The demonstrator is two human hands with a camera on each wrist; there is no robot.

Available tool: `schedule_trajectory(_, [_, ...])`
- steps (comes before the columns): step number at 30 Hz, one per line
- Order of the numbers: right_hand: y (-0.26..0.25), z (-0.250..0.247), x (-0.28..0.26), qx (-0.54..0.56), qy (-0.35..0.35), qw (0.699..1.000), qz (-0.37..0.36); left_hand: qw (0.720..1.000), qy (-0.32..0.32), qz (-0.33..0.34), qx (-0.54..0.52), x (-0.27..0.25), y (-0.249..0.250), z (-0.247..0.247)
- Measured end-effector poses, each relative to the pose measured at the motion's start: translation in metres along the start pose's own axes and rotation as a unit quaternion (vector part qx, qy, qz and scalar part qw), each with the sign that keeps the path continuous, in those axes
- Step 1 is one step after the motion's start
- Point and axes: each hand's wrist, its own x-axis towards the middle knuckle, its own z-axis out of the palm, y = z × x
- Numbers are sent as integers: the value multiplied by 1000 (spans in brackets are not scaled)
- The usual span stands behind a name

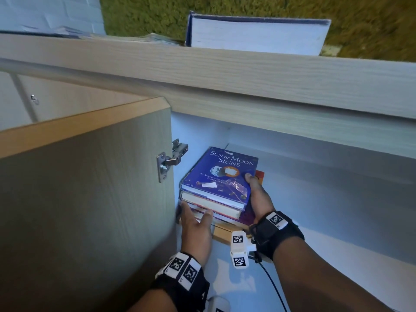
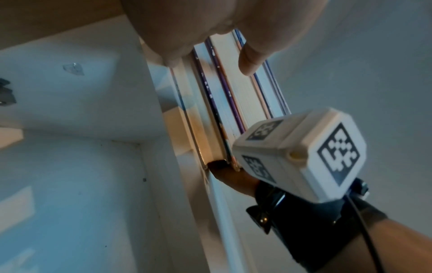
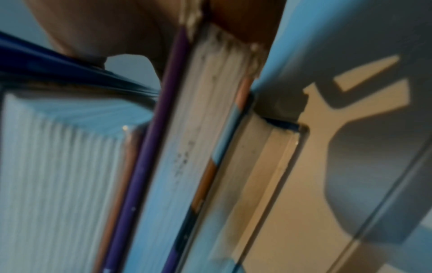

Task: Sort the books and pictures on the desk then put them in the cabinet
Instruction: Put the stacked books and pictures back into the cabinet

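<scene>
I slide my pile of books into the cabinet (image 1: 292,140).

The stack of books (image 1: 216,199) sits far left inside. My left hand (image 1: 195,224) pushes its near edge with straight fingers; my right hand (image 1: 258,197) curls round its right side. I should push slowly and evenly.

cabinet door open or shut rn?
Open. The light wood cabinet door is swung out on its metal hinge, exposing the white interior where both hands hold the stack of books.

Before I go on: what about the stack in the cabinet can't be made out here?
- Head view: lower titles, covered by the top book.
- Head view: left hand fingertips, behind the door.
- Right wrist view: stack blurred.
- Left wrist view: covers unseen, only page edges show.
</scene>
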Motion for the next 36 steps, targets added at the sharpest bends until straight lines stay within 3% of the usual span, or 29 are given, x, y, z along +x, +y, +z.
schedule_trajectory(5, [4, 2, 0, -7, 17, 999, -31, 1000, 4, -9, -17, 1, 0, 6])
schedule_trajectory(16, [-10, 4, -12, -99, 29, 995, 2, 997, -7, -9, -76, 1, 13, 9])
schedule_trajectory(22, [3, 8, -40, -130, 39, 989, -55, 997, 39, 32, -66, -13, 15, 16])
schedule_trajectory(25, [16, 9, -32, -200, 36, 978, -40, 997, -5, -8, -75, -21, 36, 26])
schedule_trajectory(28, [11, 7, -24, -222, 23, 974, -45, 995, 7, -51, -91, -12, 50, 26])
schedule_trajectory(33, [32, -3, 3, -234, 36, 971, -44, 987, 10, -57, -149, -10, 39, 26])
schedule_trajectory(36, [25, 0, -14, -229, 29, 972, -46, 984, -12, -82, -161, -20, 39, 34])
